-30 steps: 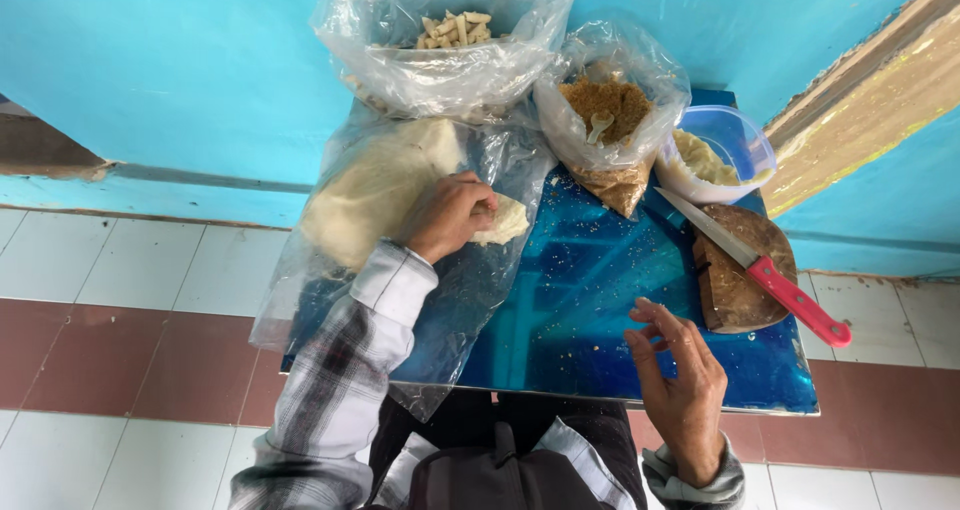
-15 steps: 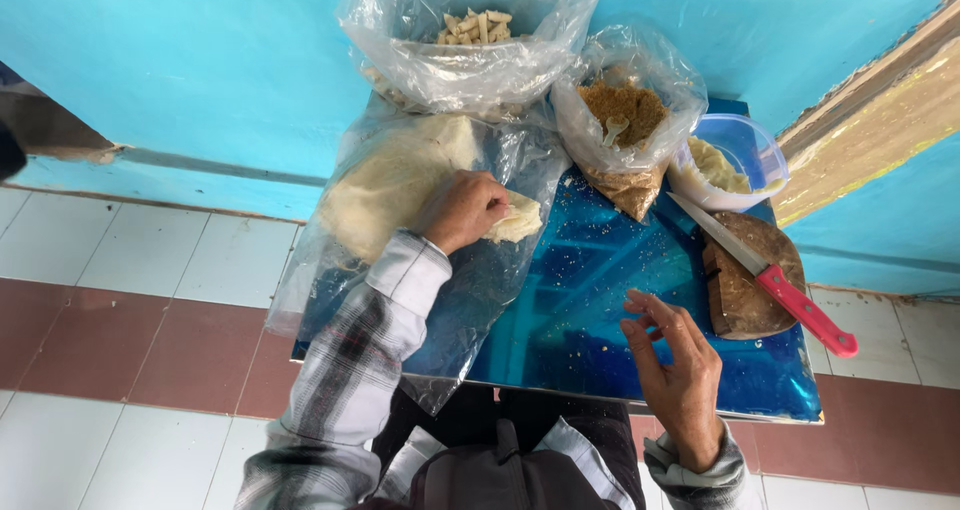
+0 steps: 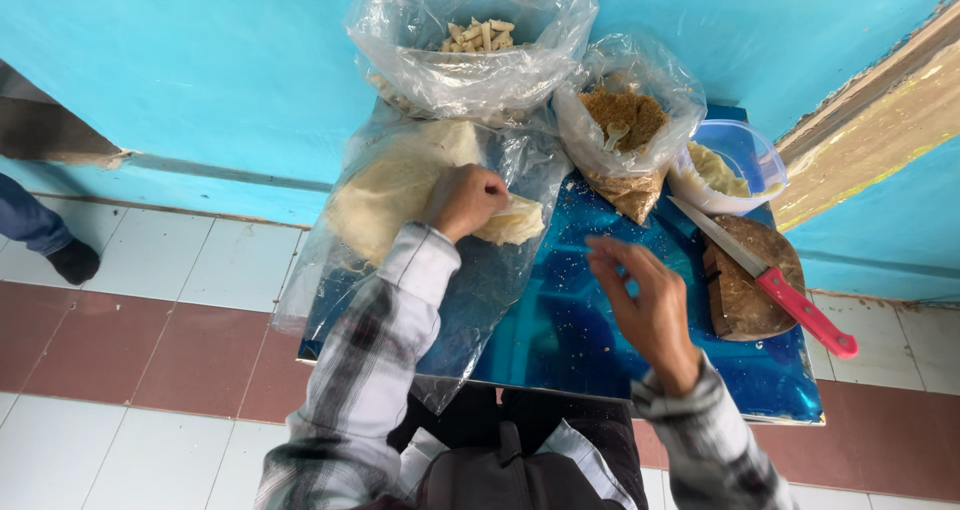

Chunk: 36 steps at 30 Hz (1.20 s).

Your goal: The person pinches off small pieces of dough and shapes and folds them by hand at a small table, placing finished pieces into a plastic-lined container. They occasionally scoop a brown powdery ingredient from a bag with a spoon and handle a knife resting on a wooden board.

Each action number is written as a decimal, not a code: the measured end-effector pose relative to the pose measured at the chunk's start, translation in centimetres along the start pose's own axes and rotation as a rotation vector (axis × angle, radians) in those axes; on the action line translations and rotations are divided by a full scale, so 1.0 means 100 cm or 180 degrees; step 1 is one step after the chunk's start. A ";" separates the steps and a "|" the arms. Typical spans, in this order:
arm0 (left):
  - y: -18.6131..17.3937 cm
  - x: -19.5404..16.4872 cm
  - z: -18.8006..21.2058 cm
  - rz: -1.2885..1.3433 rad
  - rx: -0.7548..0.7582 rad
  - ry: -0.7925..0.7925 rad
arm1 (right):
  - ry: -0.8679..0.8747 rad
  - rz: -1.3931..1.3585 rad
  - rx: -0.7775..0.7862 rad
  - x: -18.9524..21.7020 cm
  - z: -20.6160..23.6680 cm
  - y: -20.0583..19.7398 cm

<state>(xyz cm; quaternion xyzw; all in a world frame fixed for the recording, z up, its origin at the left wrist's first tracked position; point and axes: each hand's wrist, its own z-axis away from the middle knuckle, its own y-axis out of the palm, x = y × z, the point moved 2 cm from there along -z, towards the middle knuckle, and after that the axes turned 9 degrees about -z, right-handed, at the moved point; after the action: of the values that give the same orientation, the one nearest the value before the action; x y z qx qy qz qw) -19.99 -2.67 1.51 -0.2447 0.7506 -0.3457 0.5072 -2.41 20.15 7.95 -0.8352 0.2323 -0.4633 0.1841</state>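
My left hand (image 3: 465, 200) pinches the edge of a pale, thin wrapper sheet (image 3: 512, 222) at the mouth of a clear plastic bag (image 3: 400, 185) that holds a stack of the same sheets. My right hand (image 3: 645, 305) hovers over the shiny blue tabletop (image 3: 570, 345), fingers apart and holding nothing, a short way right of the sheet. Both arms wear plaid sleeves.
A clear bag of short pale sticks (image 3: 478, 35) stands at the back, next to a bag of brown crumbs with a small spoon (image 3: 625, 120). A plastic bowl of pale filling (image 3: 725, 165), a round wooden board (image 3: 745, 280) and a red-handled knife (image 3: 790, 300) are at the right. Another person's shoe (image 3: 72, 260) is on the tiled floor at left.
My right hand has moved up from the table's near edge toward the middle. My left hand stays on the sheet at the bag's mouth.
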 end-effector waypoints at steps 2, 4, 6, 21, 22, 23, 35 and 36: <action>-0.001 0.004 -0.007 0.0008 0.0113 0.0089 | 0.0068 -0.0062 0.0047 -0.010 -0.024 0.016; -0.001 0.007 -0.013 -0.0029 0.0310 0.0138 | 0.0233 -0.0703 0.0360 -0.021 -0.048 0.038; -0.003 0.009 -0.015 -0.0001 0.0320 0.0051 | 0.0076 -0.0777 0.0432 -0.028 -0.066 0.060; 0.016 0.025 -0.020 0.0234 -0.0454 -0.0223 | -0.1365 0.0535 0.0832 -0.031 -0.049 0.075; 0.018 0.028 -0.022 0.0303 -0.0529 -0.0226 | -0.1426 0.0516 0.0854 -0.031 -0.048 0.075; 0.020 0.031 -0.024 0.0350 -0.0665 -0.0262 | -0.1309 0.0520 0.0914 -0.033 -0.047 0.074; -0.029 0.014 0.009 0.4173 -0.0088 -0.0760 | -0.0269 -0.1076 0.0915 -0.080 -0.053 0.085; -0.029 0.002 0.022 0.4318 -0.0025 -0.0752 | 0.0117 -0.1625 0.0844 -0.084 -0.057 0.088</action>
<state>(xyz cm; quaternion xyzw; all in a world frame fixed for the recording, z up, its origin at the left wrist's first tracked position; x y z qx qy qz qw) -17.92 -5.26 3.06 0.2413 0.6788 0.0799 0.6889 -13.13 17.08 0.44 -0.8267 -0.0449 -0.5360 0.1649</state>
